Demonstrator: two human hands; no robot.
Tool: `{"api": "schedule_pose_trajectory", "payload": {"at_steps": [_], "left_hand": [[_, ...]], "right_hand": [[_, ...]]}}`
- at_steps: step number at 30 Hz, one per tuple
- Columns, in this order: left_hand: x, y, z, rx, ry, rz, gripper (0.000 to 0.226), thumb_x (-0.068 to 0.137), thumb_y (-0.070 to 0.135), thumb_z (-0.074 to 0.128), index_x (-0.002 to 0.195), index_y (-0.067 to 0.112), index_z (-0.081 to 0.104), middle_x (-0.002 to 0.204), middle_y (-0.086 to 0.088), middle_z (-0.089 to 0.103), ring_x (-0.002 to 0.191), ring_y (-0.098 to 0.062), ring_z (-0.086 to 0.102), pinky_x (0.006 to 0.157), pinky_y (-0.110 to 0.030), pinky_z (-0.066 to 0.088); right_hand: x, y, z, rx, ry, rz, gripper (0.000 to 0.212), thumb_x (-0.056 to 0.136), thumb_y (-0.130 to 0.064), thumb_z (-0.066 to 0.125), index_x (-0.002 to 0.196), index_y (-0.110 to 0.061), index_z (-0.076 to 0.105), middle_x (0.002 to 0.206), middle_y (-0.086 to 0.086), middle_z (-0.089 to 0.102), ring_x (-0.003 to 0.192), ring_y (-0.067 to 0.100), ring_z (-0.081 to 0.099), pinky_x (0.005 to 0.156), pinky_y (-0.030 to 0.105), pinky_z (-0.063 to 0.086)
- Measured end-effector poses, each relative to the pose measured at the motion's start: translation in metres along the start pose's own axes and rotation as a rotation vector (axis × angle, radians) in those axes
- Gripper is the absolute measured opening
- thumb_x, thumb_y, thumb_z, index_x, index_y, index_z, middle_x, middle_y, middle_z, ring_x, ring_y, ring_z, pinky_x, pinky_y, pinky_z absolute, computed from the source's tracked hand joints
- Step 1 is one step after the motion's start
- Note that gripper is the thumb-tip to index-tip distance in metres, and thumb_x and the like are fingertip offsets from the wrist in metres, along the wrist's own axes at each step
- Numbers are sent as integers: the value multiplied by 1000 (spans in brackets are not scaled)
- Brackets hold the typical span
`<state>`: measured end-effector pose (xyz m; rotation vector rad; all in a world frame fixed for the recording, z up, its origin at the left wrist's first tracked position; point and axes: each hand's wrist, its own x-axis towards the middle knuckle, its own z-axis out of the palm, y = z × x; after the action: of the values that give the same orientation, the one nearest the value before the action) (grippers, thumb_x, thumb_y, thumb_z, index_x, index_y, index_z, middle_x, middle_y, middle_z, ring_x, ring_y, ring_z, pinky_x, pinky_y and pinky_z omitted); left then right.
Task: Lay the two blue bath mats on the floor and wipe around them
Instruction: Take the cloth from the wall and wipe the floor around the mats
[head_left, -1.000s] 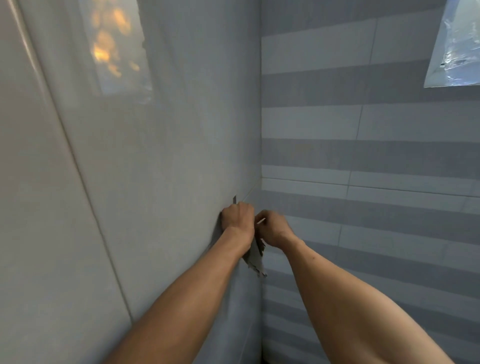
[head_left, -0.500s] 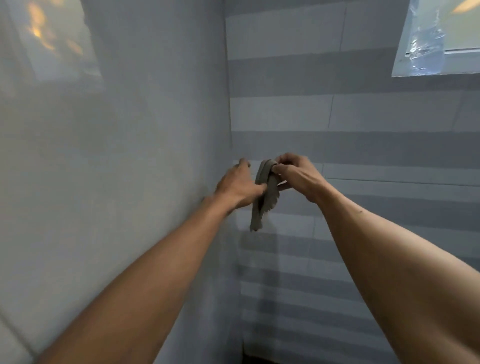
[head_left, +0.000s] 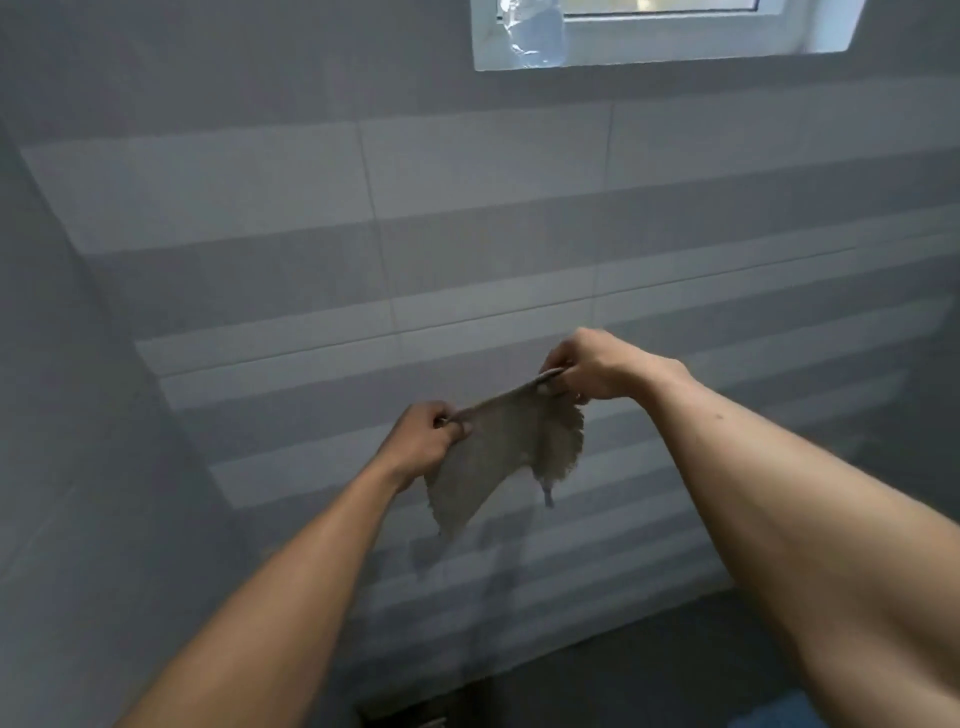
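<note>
A small grey-beige wiping cloth (head_left: 493, 447) with frayed edges hangs stretched between both hands in front of the striped tile wall. My left hand (head_left: 423, 439) pinches its lower left corner. Higher up, my right hand (head_left: 597, 371) grips the other top corner. The cloth's loose part droops below the hands. A sliver of blue, probably a bath mat (head_left: 774, 719), shows at the bottom right behind my right forearm; the rest is hidden.
Grey and pale striped tiles (head_left: 467, 171) cover the wall ahead, and a plain grey wall (head_left: 62, 364) closes the left side. A window (head_left: 660, 31) sits at the top. Dark floor (head_left: 623, 670) lies at the wall's foot.
The view has swung right, away from the corner. My hands have moved apart and the cloth, bunched before, is now spread open between them.
</note>
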<state>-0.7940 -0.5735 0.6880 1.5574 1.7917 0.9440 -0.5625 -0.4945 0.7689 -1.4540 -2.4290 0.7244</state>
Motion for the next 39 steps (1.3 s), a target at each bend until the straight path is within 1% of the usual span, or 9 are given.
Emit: {"api": "schedule_pose_trajectory", "payload": {"at_steps": [3,6,10,14,18,25,31,36,39], "left_hand": [[42,-7,47,125,-92,32,29,92,36,60,71,15,59,66,0,58,63,-17,53,55,-28,34],[75,-17,103,237,-161,97,36,92,42,57,64,20,52,65,0,57,64,-20,55,55,-30,34],[110,-35,182,264,-306,148,25,94,27,56,72,16,58,73,-3,61,72,-22,57,59,-28,34],[145,-65,260,267,-455,212,18,92,9,53,83,10,68,82,-2,67,77,-19,60,63,-25,38],[170,-105,335,282,-613,236,20,91,5,50,84,7,68,82,-7,68,76,-22,62,66,-30,46],[183,-204,439,434,-828,262,17,92,6,49,82,10,63,77,-5,60,74,-25,59,56,-24,37],[180,-330,534,608,-887,227,21,93,10,47,98,14,67,100,-10,67,90,-30,64,77,-38,54],[170,-442,609,777,-930,232,23,92,15,50,107,13,67,110,-14,67,99,-34,63,83,-42,53],[166,-495,654,955,-1046,233,22,92,20,52,107,11,65,111,-17,65,99,-35,62,82,-40,53]], "right_hand": [[-5,68,5,66,-44,145,12,82,-29,78,91,-20,78,79,0,74,67,11,67,56,20,51],[-10,133,22,90,-85,279,16,84,-34,76,95,-22,78,89,5,75,77,15,67,63,26,57],[-15,215,62,126,-9,455,12,82,-36,77,87,-25,77,82,-3,74,80,17,67,68,30,55],[-25,283,113,160,-10,618,20,87,-30,73,105,-22,77,100,0,75,98,18,65,86,31,51],[-38,343,175,201,3,770,21,90,-33,69,108,-24,76,95,-2,69,94,16,60,81,28,46],[-45,429,316,363,-15,926,19,95,-32,60,103,-26,76,96,3,72,93,22,64,81,34,51],[-41,495,472,448,-59,918,23,98,-29,53,100,-17,73,87,3,67,86,22,60,76,30,46],[-43,549,607,536,-155,915,20,97,-32,54,86,-24,68,75,-4,61,80,18,58,72,26,40],[-44,580,676,561,-198,912,26,98,-33,52,103,-16,73,85,0,61,81,17,57,73,25,42]]}}
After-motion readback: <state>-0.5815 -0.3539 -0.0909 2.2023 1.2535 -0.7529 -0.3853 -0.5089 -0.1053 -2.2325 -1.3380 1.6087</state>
